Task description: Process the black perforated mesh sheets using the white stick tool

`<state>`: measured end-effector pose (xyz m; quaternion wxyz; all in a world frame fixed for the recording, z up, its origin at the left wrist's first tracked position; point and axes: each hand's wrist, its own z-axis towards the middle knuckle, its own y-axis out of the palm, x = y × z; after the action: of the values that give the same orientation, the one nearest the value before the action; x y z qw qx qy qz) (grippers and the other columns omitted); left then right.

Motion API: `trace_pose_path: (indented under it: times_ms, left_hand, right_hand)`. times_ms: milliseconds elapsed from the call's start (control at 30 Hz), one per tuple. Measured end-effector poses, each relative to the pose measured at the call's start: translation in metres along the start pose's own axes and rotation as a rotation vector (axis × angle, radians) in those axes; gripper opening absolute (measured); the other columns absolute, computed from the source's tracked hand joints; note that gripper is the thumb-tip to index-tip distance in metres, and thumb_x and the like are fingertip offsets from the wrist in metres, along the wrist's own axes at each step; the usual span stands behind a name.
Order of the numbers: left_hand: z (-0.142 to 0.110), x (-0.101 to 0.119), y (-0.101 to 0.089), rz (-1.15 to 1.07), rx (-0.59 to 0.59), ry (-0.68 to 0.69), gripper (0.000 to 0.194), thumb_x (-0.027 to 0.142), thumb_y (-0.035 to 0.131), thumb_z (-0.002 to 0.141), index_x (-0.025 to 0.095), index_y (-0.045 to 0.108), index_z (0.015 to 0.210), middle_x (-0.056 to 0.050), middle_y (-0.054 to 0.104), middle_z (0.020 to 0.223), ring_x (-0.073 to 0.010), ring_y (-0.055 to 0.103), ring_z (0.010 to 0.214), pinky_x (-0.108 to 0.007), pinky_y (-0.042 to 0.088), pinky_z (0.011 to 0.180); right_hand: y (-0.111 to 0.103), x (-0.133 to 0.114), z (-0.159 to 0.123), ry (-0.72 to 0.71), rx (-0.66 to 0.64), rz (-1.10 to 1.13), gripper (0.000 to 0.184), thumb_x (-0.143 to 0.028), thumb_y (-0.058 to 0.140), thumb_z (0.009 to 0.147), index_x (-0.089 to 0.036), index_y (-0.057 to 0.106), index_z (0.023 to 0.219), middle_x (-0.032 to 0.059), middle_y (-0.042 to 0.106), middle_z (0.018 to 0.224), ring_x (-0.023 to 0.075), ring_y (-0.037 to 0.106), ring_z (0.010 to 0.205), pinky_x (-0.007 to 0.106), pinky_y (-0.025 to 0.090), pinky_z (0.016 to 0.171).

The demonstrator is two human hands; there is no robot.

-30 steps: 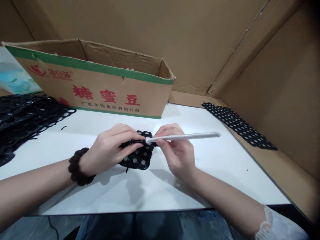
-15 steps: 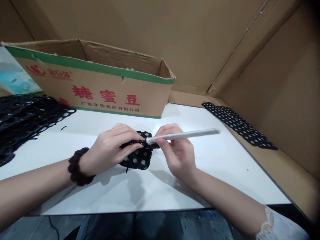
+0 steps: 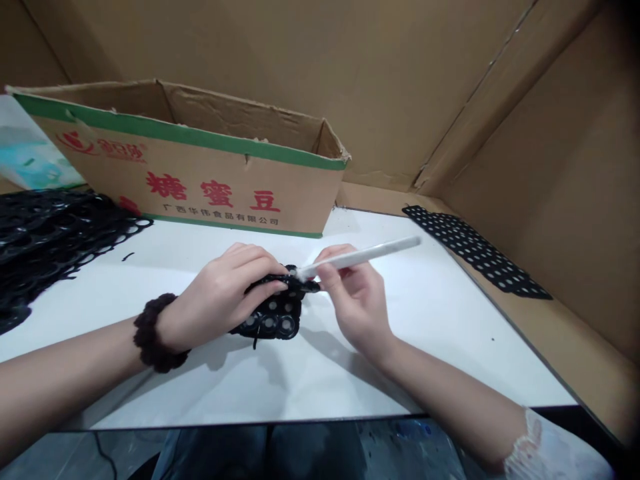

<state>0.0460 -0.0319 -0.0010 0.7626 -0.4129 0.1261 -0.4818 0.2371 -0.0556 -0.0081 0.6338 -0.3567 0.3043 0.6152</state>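
My left hand [image 3: 225, 297] is closed on a small black perforated piece [image 3: 275, 319], holding it tilted on the white table [image 3: 440, 320]. My right hand [image 3: 353, 300] pinches a thin white stick [image 3: 365, 255] near its fuzzy white tip. That tip touches the top edge of the black piece, between my two hands. The stick's free end points up and to the right. A dark scrunchie sits on my left wrist.
An open cardboard box [image 3: 200, 180] with green trim and red characters stands behind my hands. A heap of black perforated sheets [image 3: 45, 240] lies at the left. One black perforated strip [image 3: 475, 250] lies at the right. Cardboard walls [image 3: 550, 167] enclose the table.
The stick's free end has risen and swung a little left, so it now slants more steeply. The black piece has tipped slightly in my left hand. Both hands stayed in place.
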Motion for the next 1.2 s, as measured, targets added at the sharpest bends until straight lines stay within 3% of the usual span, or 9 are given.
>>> trace_pose_path:
  times_ms: [133, 467, 767, 1000, 1200]
  left_hand:
    - [0.0014, -0.006, -0.0034, 0.04, -0.003, 0.012, 0.012, 0.021, 0.054, 0.089, 0.013, 0.063, 0.093, -0.004, 0.064, 0.088, -0.0163, 0.057, 0.086, -0.029, 0.044, 0.081]
    - [-0.0015, -0.0081, -0.0002, 0.114, -0.011, 0.077, 0.025, 0.03, 0.059, 0.086, 0.014, 0.061, 0.105, -0.005, 0.062, 0.089, -0.0169, 0.055, 0.085, -0.03, 0.043, 0.079]
    - [0.0002, -0.0082, -0.0038, 0.106, 0.015, 0.11, 0.016, 0.022, 0.062, 0.084, 0.016, 0.066, 0.099, -0.001, 0.062, 0.079, -0.0135, 0.056, 0.073, -0.031, 0.042, 0.073]
    - [0.0007, -0.0075, -0.0034, 0.061, -0.001, 0.108, 0.014, 0.02, 0.061, 0.083, 0.017, 0.066, 0.097, 0.001, 0.06, 0.071, -0.0121, 0.054, 0.068, -0.03, 0.04, 0.073]
    - [-0.0009, -0.0092, -0.0051, 0.028, -0.037, 0.124, 0.02, 0.031, 0.063, 0.083, 0.018, 0.065, 0.099, 0.001, 0.061, 0.072, -0.0121, 0.05, 0.066, -0.03, 0.04, 0.073]
  right_hand:
    - [-0.002, 0.0004, 0.0015, 0.103, 0.013, 0.136, 0.007, -0.023, 0.054, 0.089, -0.019, 0.054, 0.083, 0.0015, 0.054, 0.087, 0.0115, 0.059, 0.076, 0.025, 0.055, 0.062]
    - [-0.0016, 0.0015, -0.0004, 0.069, -0.009, 0.088, 0.008, -0.022, 0.054, 0.089, -0.019, 0.056, 0.083, 0.0028, 0.055, 0.087, 0.0136, 0.058, 0.08, 0.028, 0.054, 0.068]
    - [-0.0036, -0.0015, -0.0025, 0.133, -0.035, 0.188, 0.007, -0.023, 0.052, 0.09, -0.019, 0.057, 0.088, 0.0032, 0.055, 0.092, 0.0131, 0.061, 0.081, 0.028, 0.059, 0.067]
    - [-0.0029, -0.0029, -0.0029, 0.1, -0.048, 0.218, 0.006, -0.021, 0.053, 0.089, -0.019, 0.058, 0.087, 0.0024, 0.055, 0.092, 0.0118, 0.062, 0.079, 0.027, 0.06, 0.066]
    - [-0.0029, -0.0034, -0.0042, 0.082, -0.041, 0.206, 0.006, -0.021, 0.052, 0.09, -0.019, 0.058, 0.086, 0.0022, 0.055, 0.091, 0.0113, 0.062, 0.077, 0.026, 0.06, 0.066]
